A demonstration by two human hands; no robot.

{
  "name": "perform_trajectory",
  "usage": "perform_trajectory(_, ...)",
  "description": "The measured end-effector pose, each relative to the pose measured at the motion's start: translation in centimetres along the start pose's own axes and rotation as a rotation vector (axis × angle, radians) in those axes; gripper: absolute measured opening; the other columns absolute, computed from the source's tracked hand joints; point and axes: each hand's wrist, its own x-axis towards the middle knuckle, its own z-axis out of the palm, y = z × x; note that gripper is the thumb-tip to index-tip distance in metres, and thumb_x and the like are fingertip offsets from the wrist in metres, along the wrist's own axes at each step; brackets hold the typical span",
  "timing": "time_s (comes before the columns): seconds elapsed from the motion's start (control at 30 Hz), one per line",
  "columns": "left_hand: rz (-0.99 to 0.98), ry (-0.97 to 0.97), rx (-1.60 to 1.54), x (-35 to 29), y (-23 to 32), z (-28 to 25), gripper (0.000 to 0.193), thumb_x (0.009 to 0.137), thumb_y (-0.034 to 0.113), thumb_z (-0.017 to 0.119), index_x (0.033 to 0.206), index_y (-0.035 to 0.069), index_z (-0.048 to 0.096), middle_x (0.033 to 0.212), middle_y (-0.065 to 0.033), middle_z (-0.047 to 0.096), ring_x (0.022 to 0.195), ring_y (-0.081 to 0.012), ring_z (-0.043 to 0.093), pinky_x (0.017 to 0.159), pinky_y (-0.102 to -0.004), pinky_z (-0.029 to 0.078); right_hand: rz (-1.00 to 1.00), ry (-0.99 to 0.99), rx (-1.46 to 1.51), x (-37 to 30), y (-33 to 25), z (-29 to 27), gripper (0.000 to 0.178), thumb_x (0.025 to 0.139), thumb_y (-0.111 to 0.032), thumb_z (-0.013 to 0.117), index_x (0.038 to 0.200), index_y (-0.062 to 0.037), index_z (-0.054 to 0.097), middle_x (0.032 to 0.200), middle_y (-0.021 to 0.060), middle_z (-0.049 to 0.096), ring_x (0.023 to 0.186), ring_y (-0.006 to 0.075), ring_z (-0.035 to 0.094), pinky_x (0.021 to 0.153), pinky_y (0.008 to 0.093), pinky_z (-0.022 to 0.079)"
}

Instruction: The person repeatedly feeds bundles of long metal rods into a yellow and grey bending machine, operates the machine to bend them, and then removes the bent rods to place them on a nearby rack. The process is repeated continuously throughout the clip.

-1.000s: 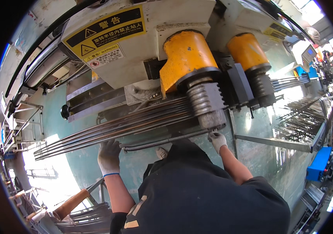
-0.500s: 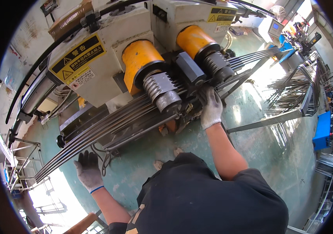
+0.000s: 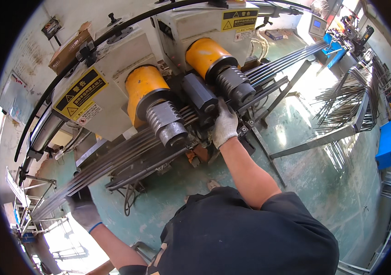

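Several long thin metal rods (image 3: 127, 152) lie side by side through the machine (image 3: 113, 59), slanting from lower left to upper right. My right hand (image 3: 225, 124), in a pale work glove, is closed on the rods beside the dark faceted block (image 3: 199, 93); its fingertips are hidden. My left hand (image 3: 85, 212), in a dark-fingered glove, reaches up against the rods near their left end. Its fingers are smeared by motion, so their grip cannot be made out. Ribbed metal rollers (image 3: 165, 120) on yellow housings (image 3: 147, 87) flank the block.
A bent black bar (image 3: 44, 98) curves around the machine's left side. Bundles of bent rods (image 3: 349, 101) rest on a stand at right, near a blue bin (image 3: 385, 144). A dark cable loop (image 3: 130, 201) hangs below the rods. A blue-screened control box (image 3: 317, 25) stands farther back.
My view has shifted, so the machine appears farther left. My left hand has moved up to the rods, which look blurred at their left end. My right hand stays by the block.
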Motion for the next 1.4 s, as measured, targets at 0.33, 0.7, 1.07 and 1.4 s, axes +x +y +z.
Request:
perform_trajectory(0.33,0.639,0.000,0.879,4.1,12.7,13.8,0.053,0.118,0.030,0.055,0.151,-0.012,0.061,0.147,-0.0222,0.071,0.133,-0.0292,0.069,0.121,-0.0409,0.050,-0.070,-0.023,-0.044,0.5,-1.1,1.4,0.032,0.104,-0.020,0.074,0.132,-0.0037,0.074,0.117,0.0071,0.076,0.103,0.0206,0.073,0.087,0.0382,0.060)
perform_trajectory(0.7,1.028,-0.367,1.293,1.4,5.6,33.3,0.045,0.119,0.034,0.053,0.137,0.001,0.078,0.119,-0.0137,0.080,0.114,-0.0213,0.076,0.110,-0.0401,0.055,-0.207,-0.119,-0.261,4.7,-0.5,-0.3,0.030,0.099,-0.018,0.079,0.123,0.0000,0.078,0.113,0.0095,0.077,0.095,0.0222,0.075,0.079,0.0363,0.060)
perform_trajectory(1.07,1.226,-0.608,1.585,3.1,-3.8,41.7,0.049,0.104,0.046,0.074,0.128,0.003,0.078,0.109,-0.0107,0.081,0.102,-0.0217,0.077,0.095,-0.0372,0.060,-0.433,-0.119,-0.499,3.1,-1.7,0.4,0.033,0.097,-0.016,0.083,0.123,0.0024,0.079,0.120,0.0099,0.078,0.108,0.0216,0.071,0.095,0.0370,0.057)
perform_trajectory(1.4,1.155,-0.738,1.487,0.2,-5.2,43.9,0.024,0.106,0.021,0.073,0.122,0.004,0.079,0.106,-0.0102,0.081,0.091,-0.0198,0.080,0.085,-0.0343,0.064,-0.523,-0.164,-0.565,4.4,-1.2,-0.9,0.030,0.099,-0.016,0.080,0.125,-0.0002,0.079,0.123,0.0122,0.078,0.110,0.0201,0.071,0.099,0.0371,0.055)
